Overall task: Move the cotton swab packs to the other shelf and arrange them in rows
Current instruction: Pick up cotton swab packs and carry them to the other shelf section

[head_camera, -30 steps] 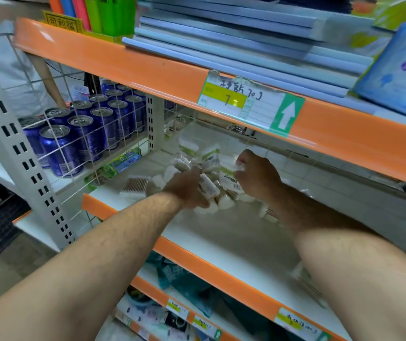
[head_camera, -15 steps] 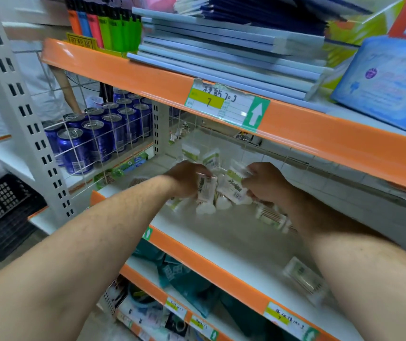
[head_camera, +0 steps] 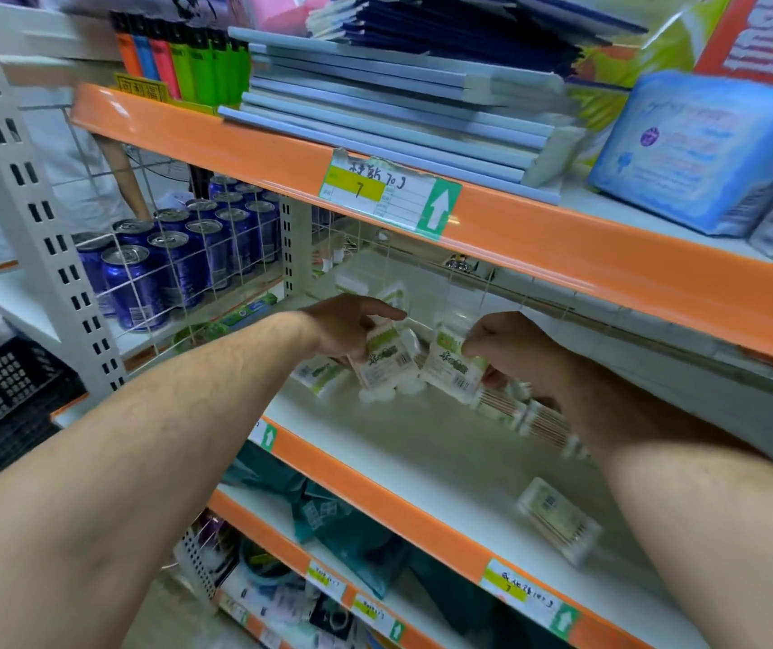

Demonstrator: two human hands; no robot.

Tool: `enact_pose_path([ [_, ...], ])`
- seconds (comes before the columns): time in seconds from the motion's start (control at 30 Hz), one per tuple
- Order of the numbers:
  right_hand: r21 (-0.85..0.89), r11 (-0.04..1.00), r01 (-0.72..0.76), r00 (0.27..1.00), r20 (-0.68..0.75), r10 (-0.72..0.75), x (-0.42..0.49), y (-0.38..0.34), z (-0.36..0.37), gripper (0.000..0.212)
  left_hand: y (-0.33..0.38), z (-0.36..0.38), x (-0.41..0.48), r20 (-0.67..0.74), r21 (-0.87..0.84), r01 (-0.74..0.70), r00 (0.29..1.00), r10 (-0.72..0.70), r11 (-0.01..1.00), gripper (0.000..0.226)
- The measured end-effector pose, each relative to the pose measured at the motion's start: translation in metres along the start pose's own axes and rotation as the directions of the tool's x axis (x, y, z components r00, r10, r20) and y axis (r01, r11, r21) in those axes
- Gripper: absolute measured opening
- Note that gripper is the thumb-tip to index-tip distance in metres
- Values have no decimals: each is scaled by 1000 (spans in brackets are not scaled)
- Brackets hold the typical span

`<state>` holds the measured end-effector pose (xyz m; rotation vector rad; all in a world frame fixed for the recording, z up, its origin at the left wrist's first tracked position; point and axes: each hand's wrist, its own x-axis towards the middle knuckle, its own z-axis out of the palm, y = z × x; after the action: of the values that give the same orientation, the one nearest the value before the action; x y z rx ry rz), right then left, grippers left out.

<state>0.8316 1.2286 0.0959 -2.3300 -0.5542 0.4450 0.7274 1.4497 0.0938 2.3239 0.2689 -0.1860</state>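
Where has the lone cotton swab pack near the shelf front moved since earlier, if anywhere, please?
No: the cotton swab pack stays just behind the price label.

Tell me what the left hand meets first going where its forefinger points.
Probably the cotton swab pack that the right hand pinches, just beyond the left hand's fingertip, though depth is unclear.

The left forearm (head_camera: pixel 164 437) and right forearm (head_camera: pixel 703 508) are bare from the lower edge of the view up to the wrists, each with fine, sparse hair along its upper side. The left hand (head_camera: pixel 347 325) and right hand (head_camera: pixel 511 348) are bare as well. Motion blur softens the knuckles and fingers.
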Motion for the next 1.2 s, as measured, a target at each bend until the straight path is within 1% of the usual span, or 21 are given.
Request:
enact_pose_path([
  [0.03,-15,1000,13,1000,0,-13,0,0,0,7,2,1,1,3,7,-8,1000,8,1000,91],
  [0.1,-39,998,40,999,2,-40,-1,1,-1,28,5,4,4,-5,59,-27,1000,28,998,93],
  [0.13,-65,997,53,999,-2,-53,-1,0,-1,36,7,5,7,-3,102,-43,999,43,994,87],
  [0.17,-114,991,72,997,-6,-73,-3,0,-3,38,9,6,11,2,167,-73,997,74,983,77],
  [0.2,-188,978,91,996,-3,-93,-4,-1,-5,37,13,8,15,3,241,-113,993,116,964,68],
  [0.27,-327,938,110,994,11,-112,-9,0,-10,32,23,13,23,-13,335,-183,980,199,924,59],
  [0.37,-427,900,81,996,7,-86,-19,5,-16,29,41,29,38,-11,420,-277,951,310,864,52],
  [0.47,-557,830,37,999,-11,-52,-29,14,-21,31,60,50,55,66,419,-375,921,384,827,49],
  [0.53,-613,790,-2,1000,-24,-16,-39,23,-28,29,75,63,60,138,444,-438,895,423,782,49],
  [0.67,-619,780,-87,994,-106,27,-74,42,-47,21,103,87,63,238,456,-541,839,489,707,50],
  [0.8,-581,796,-172,982,-168,90,-122,68,-67,21,129,119,49,294,433,-586,810,507,685,55],
  [0.93,-545,790,-280,956,-235,176,-179,96,-89,25,169,148,14,335,421,-654,756,562,628,51],
  [1.0,-547,768,-333,939,-264,218,-213,111,-99,25,191,168,-7,349,417,-668,743,571,616,47],
  [1.07,-557,752,-351,930,-300,211,-254,129,-109,20,215,193,-28,355,407,-666,746,563,625,42],
  [1.13,-536,755,-377,915,-341,214,-300,149,-119,6,240,223,-52,386,417,-677,736,555,607,44],
  [1.2,-478,780,-405,898,-367,242,-345,166,-131,9,267,257,-78,423,429,-705,709,565,564,45],
])
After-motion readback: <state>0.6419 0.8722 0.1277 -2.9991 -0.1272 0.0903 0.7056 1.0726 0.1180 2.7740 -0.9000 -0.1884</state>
